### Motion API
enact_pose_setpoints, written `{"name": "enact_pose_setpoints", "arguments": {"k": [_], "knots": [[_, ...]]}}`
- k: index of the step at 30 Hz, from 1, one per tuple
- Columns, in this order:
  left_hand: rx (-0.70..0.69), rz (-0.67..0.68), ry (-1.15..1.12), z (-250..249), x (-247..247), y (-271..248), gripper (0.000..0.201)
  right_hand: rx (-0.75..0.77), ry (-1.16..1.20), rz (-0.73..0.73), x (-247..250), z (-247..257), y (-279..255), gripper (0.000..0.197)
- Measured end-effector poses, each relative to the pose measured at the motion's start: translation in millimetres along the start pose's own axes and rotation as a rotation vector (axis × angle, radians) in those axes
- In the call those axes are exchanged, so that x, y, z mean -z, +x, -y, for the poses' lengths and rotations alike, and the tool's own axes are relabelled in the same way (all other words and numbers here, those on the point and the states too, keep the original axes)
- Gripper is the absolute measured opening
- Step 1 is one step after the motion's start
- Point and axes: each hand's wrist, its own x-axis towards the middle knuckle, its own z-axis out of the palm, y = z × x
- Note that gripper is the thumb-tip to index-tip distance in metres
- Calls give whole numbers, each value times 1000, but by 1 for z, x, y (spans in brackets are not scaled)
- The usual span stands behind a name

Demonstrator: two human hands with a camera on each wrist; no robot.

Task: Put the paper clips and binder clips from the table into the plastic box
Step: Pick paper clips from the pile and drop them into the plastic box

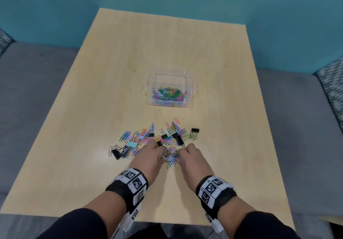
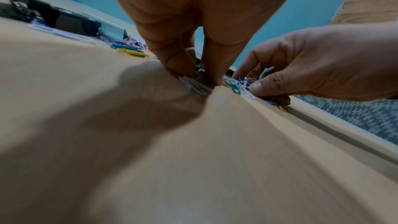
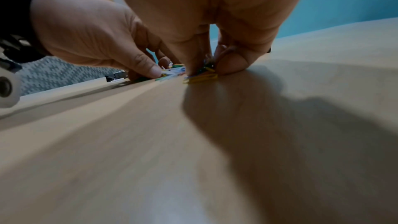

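Light, slippery paper clips (image 1: 171,158) are being pinched by both the left hand (image 1: 150,158) and right hand (image 1: 193,159); bunches are best scooped from the table (image 1: 92,93).

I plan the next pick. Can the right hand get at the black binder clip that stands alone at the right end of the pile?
Probably yes: the black binder clip stands apart, just beyond the right hand, with bare table around it.

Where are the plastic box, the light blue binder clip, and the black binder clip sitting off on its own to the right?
plastic box (image 1: 151,88), head view, on its clear left wall.
light blue binder clip (image 1: 132,144), head view, on the middle of its body.
lone black binder clip (image 1: 195,130), head view, on its black body.
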Motion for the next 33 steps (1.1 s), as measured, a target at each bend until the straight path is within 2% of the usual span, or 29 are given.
{"name": "enact_pose_setpoints", "arguments": {"k": [4, 6, 10, 13, 16, 17, 20, 22, 27, 30, 33], "knots": [[-39, -2, 79, 4, -1, -3, 8, 33, -6, 19, 2, -8, 0, 14], [-65, 21, 127, 6, -1, -4, 19, 29, 16, 45, 8, -8, 0, 8], [-109, 52, 164, 7, 4, -7, 41, -52, 72, 102, 20, -6, 0, 7], [-82, 71, 154, 10, 7, -7, 40, -123, 193, 119, 28, -9, 4, 6], [-16, 35, 45, 13, 10, -5, 14, -230, 338, 151, 31, -18, 9, 9], [9, 43, -3, 13, 12, -5, 10, -291, 432, 163, 33, -20, 10, 10], [83, 60, -160, 13, 23, -6, 16, -467, 771, 195, 38, -27, 14, 15], [129, 80, -243, 14, 30, -5, 19, -526, 952, 218, 43, -32, 17, 20], [304, 108, -615, 13, 53, 4, 13, -564, 1210, 275, 64, -38, 27, 20], [308, 103, -780, 6, 72, 21, 14, -548, 1342, 264, 82, -34, 45, 21], [253, 18, -727, -1, 99, 52, 15, -504, 1339, 198, 103, -31, 77, 22]]}}
